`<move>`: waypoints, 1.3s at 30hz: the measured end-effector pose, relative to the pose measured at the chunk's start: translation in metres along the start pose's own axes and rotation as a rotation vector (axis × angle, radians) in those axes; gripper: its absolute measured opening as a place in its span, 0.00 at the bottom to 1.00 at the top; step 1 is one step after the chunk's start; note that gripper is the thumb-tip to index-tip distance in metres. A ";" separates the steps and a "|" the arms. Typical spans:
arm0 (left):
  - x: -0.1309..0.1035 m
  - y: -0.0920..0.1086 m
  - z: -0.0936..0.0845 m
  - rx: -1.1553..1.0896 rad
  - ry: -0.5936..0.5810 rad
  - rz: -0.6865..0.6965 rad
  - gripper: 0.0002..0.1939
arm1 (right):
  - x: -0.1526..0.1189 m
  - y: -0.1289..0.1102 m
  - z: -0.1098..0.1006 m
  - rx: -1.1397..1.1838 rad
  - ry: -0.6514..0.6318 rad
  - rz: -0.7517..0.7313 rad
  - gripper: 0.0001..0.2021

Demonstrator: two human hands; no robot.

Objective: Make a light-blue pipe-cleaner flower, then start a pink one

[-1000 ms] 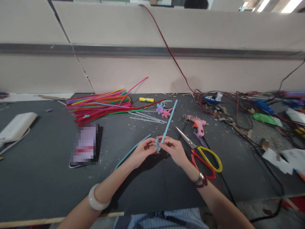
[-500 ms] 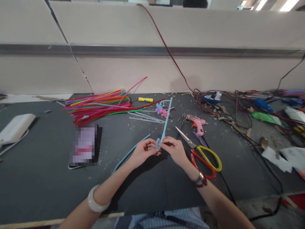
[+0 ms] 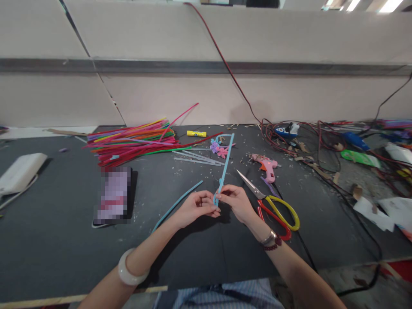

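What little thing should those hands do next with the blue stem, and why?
Probably bend the lower end of the light-blue stem a little further: the right hand pinches it there, the left hand has its fingertips at the same end, and that end looks curled while the upper length sticks out nearly straight.

A dark table [image 3: 64, 253] carries a white box [image 3: 24, 172], a phone [image 3: 112, 195], a bundle of colourful pipe cleaners [image 3: 135, 143] and a yellow glue stick [image 3: 196, 134] on its left and middle. A loose blue pipe cleaner [image 3: 175, 207] lies nearer the front, with pale sticks [image 3: 198, 162] and small craft flowers [image 3: 222, 152] farther back. To the right lie a pink glue gun [image 3: 269, 167], scissors [image 3: 285, 207] and tangled cables [image 3: 270, 137].
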State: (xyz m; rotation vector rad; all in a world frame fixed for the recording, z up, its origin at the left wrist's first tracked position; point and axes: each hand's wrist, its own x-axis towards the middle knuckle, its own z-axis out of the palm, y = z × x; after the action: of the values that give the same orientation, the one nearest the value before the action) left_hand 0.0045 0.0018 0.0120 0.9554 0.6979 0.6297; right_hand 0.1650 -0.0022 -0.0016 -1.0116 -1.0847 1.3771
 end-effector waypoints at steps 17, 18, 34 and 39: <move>0.005 -0.005 -0.004 -0.052 0.164 -0.006 0.09 | -0.001 -0.003 -0.002 -0.368 0.189 -0.332 0.06; 0.005 -0.005 -0.004 -0.074 0.165 -0.029 0.09 | -0.002 -0.004 -0.003 -0.485 0.229 -0.424 0.07; 0.003 -0.002 -0.005 -0.173 0.058 -0.104 0.09 | -0.007 -0.007 -0.014 -1.035 -0.057 -0.848 0.17; 0.002 0.000 -0.003 -0.158 0.041 -0.079 0.09 | -0.010 -0.009 -0.004 -0.836 0.099 -0.739 0.13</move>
State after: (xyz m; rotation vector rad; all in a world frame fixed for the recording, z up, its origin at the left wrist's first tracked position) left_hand 0.0029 0.0049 0.0102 0.7671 0.7076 0.6266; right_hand 0.1718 -0.0118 0.0061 -1.0549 -1.7792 0.2483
